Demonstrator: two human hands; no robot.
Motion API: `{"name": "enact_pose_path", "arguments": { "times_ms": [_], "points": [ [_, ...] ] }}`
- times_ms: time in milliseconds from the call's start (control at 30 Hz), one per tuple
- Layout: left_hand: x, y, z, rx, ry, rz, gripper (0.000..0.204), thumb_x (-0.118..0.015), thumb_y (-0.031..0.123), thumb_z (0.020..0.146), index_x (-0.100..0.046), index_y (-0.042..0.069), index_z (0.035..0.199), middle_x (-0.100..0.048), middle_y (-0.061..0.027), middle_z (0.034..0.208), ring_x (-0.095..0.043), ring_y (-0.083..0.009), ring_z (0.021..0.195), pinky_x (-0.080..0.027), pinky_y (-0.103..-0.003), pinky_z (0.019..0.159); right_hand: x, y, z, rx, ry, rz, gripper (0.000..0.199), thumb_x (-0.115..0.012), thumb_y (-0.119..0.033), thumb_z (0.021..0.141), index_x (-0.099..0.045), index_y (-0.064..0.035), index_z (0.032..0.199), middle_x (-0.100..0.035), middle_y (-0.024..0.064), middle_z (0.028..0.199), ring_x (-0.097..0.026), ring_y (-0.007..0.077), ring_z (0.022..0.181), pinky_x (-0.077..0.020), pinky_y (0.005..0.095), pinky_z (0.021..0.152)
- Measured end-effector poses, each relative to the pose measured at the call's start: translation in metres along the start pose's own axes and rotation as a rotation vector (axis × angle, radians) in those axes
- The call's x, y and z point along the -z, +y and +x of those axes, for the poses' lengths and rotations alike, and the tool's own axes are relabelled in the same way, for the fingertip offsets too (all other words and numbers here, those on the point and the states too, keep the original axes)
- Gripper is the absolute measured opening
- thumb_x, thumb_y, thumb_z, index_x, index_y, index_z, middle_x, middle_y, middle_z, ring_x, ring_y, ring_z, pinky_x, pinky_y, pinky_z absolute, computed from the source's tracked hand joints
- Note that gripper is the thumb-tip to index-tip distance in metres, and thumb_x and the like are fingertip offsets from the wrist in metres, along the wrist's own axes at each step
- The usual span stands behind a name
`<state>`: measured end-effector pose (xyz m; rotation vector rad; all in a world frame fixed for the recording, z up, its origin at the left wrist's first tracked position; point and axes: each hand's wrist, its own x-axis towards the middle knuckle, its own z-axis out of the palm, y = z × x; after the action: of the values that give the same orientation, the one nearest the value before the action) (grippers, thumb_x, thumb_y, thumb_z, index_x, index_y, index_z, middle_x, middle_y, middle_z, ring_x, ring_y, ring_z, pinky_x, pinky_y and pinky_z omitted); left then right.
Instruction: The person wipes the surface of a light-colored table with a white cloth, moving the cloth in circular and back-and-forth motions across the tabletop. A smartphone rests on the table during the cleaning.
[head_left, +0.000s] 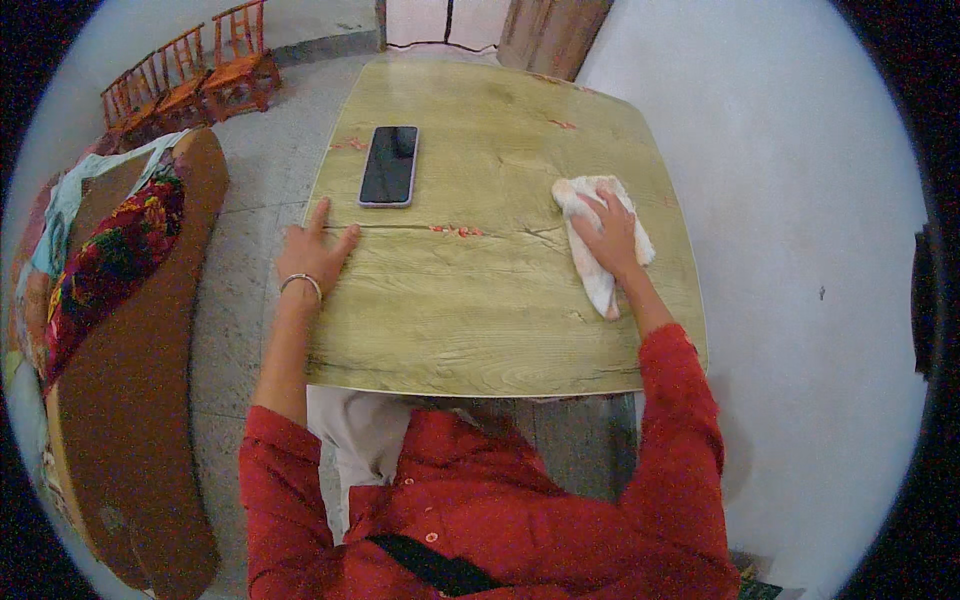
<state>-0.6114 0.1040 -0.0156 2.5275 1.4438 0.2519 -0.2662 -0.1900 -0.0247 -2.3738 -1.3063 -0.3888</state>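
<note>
A table with a yellow-green wood-grain top and small red flower prints stands in front of me. Flat on a white cloth near the table's right side lies my right hand, fingers stretched out and pressing it to the top. The cloth is crumpled, with faint orange patches. My left hand, a bangle at its wrist, rests on the left edge with the fingers apart and nothing in them. Just beyond it a dark-screened phone lies on the tabletop.
Left of the table stands a long brown piece of furniture with colourful cloths over it. Wooden chairs line the far left wall. A white wall runs close along the table's right side. A wooden door panel is at the back.
</note>
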Motion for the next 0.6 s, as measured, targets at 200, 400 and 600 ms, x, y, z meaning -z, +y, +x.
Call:
{"name": "enact_pose_path", "arguments": {
  "times_ms": [200,400,600],
  "points": [
    [0.014,0.009,-0.005,0.02,-0.082,-0.078,0.077,-0.049,0.07,0.079,-0.029,0.034,0.145,-0.053,-0.022,0.122,-0.055,-0.0408,0.109,-0.045,-0.049,0.09,-0.049,-0.082,0.041,0.245,-0.08,0.049,0.05,-0.064,-0.045,0.078,-0.058,-0.0284,0.125,-0.042,0.0131,0.141,-0.036,0.0357,0.13,-0.0294,0.0577,0.099],
    [0.01,0.003,-0.009,0.009,-0.025,-0.06,0.075,-0.049,0.069,0.08,-0.033,0.031,0.143,-0.053,-0.0227,0.116,-0.059,-0.0399,0.101,-0.049,-0.047,0.083,0.019,-0.155,-0.063,0.621,-0.376,0.347,0.054,-0.068,-0.04,0.074,-0.058,-0.0262,0.125,-0.041,0.0107,0.143,-0.031,0.0366,0.134,-0.0179,0.0602,0.107],
    [0.015,0.009,-0.009,0.02,-0.05,-0.057,0.074,-0.048,0.068,0.081,-0.033,0.031,0.143,-0.052,-0.0236,0.117,-0.059,-0.0408,0.103,-0.048,-0.048,0.085,0.0,-0.069,-0.021,0.386,-0.181,0.211,0.05,-0.066,-0.035,0.076,-0.059,-0.0212,0.124,-0.043,0.0119,0.141,-0.036,0.0351,0.132,-0.0223,0.0588,0.106]
  ]
}}
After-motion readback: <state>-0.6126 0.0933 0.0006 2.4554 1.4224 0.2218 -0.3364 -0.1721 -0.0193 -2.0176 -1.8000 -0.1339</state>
